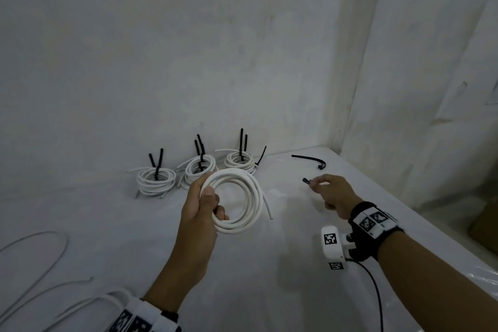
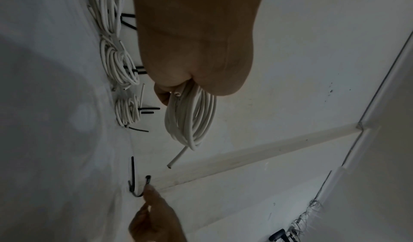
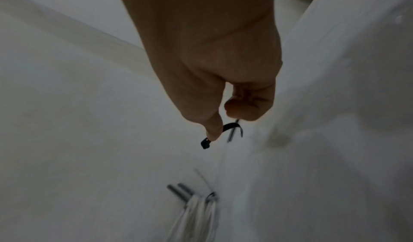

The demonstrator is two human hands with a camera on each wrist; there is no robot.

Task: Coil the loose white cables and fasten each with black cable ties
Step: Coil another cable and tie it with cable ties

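Observation:
My left hand (image 1: 204, 202) grips a coiled white cable (image 1: 249, 198) and holds it above the white table (image 1: 269, 264); one loose end (image 1: 268, 209) sticks out at the right. The same coil (image 2: 190, 120) hangs below the palm in the left wrist view. My right hand (image 1: 327, 191) pinches a black cable tie (image 1: 305, 180) between thumb and forefinger, to the right of the coil. The right wrist view shows that tie (image 3: 230, 128) curling under the fingertips. A second black tie (image 1: 310, 159) lies on the table beyond the right hand.
Three tied white coils (image 1: 155, 182) (image 1: 199, 167) (image 1: 241, 162) with upright black tie tails sit along the back wall. Loose white cable (image 1: 40, 272) lies at the near left. The table's right edge (image 1: 431, 226) drops off; a brown box (image 1: 485, 226) is beyond it.

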